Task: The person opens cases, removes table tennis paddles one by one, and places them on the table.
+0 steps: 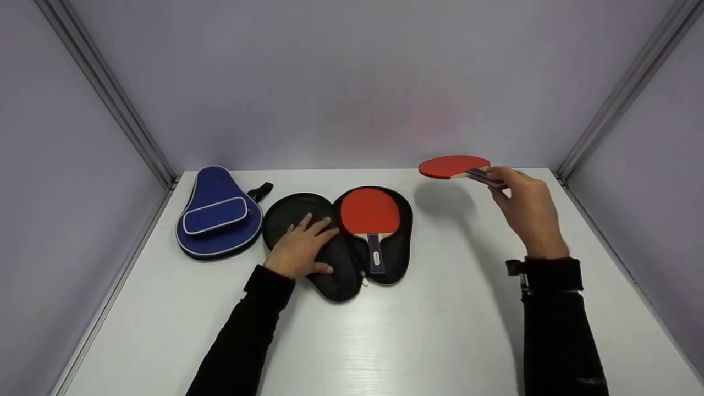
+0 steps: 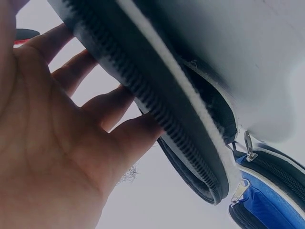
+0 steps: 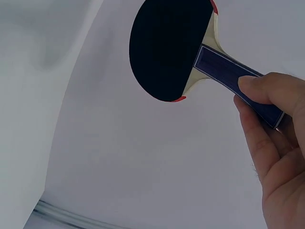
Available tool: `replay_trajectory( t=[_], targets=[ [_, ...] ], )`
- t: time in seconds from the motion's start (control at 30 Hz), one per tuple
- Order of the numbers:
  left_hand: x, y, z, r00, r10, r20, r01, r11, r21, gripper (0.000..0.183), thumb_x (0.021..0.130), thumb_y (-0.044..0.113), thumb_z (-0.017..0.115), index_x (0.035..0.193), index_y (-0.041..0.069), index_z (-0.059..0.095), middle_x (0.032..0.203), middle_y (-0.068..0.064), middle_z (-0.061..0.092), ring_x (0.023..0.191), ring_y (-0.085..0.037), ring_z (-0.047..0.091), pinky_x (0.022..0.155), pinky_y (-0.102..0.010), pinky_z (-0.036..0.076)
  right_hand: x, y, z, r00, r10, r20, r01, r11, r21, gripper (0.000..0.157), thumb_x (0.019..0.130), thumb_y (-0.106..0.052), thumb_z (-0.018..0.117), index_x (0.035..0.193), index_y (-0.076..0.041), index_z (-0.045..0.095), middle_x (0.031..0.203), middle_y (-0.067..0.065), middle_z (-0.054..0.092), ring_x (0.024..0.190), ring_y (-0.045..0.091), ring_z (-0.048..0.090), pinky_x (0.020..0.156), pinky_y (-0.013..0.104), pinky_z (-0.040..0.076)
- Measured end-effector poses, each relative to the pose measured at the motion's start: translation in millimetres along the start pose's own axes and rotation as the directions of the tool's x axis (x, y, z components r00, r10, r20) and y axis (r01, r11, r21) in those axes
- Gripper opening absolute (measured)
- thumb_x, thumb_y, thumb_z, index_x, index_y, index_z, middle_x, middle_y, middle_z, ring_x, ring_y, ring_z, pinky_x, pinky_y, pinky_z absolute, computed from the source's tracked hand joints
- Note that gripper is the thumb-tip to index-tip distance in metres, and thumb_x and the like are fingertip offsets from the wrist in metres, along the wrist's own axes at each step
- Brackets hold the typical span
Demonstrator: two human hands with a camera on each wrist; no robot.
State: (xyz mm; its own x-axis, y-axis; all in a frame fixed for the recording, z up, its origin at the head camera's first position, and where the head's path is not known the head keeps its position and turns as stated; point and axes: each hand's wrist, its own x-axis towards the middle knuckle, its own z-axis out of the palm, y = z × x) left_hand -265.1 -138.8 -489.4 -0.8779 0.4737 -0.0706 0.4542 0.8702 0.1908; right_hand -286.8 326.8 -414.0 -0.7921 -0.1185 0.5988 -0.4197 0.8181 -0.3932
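In the head view my right hand (image 1: pixel 525 206) pinches the handle of a table tennis paddle (image 1: pixel 452 166), held above the table with its red face up. Its black face shows in the right wrist view, with the thumb (image 3: pixel 259 89) on the blue handle. My left hand (image 1: pixel 300 247) rests with spread fingers on one half of an unfolded black paddle case (image 1: pixel 283 206). A second red paddle (image 1: pixel 369 212) lies in the other half, handle toward me. In the left wrist view, the fingertips (image 2: pixel 143 129) touch the zippered case edge (image 2: pixel 183 143).
A blue paddle case (image 1: pixel 214 187) with white piping and a small front pocket lies at the left, its black strap (image 1: pixel 261 192) pointing right. The white table (image 1: pixel 434 330) is bordered by pale panels (image 1: pixel 352 82) at the back and sides.
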Motion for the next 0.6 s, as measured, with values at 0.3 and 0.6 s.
replay_trajectory(
  t=[0.3, 0.6],
  targets=[
    [-0.4, 0.2, -0.5, 1.0, 0.003, -0.003, -0.003, 1.0, -0.004, 0.092, 0.1, 0.046, 0.095, 0.177, 0.017, 0.055, 0.19, -0.017, 0.042, 0.179, -0.056, 0.031, 0.136, -0.081, 0.039, -5.4, 38.5, -12.9, 0.967, 0.247, -0.058, -0.249, 0.968, -0.026, 0.03, 0.108, -0.006, 0.082, 0.137, 0.003, 0.077, 0.131, 0.032, 0.084, 0.121, 0.053, 0.083, 0.096, 0.061, 0.062],
    [-1.6, 0.6, -0.3, 1.0, 0.007, -0.009, -0.007, 1.0, -0.004, 0.091, 0.1, 0.046, 0.095, 0.177, 0.017, 0.055, 0.19, -0.018, 0.043, 0.178, -0.056, 0.032, 0.135, -0.082, 0.041, -8.3, 65.8, -23.7, 0.896, 0.429, -0.11, -0.435, 0.9, -0.036, 0.03, 0.113, -0.007, 0.078, 0.141, 0.004, 0.076, 0.139, 0.033, 0.081, 0.127, 0.053, 0.08, 0.104, 0.061, 0.058]
  ],
)
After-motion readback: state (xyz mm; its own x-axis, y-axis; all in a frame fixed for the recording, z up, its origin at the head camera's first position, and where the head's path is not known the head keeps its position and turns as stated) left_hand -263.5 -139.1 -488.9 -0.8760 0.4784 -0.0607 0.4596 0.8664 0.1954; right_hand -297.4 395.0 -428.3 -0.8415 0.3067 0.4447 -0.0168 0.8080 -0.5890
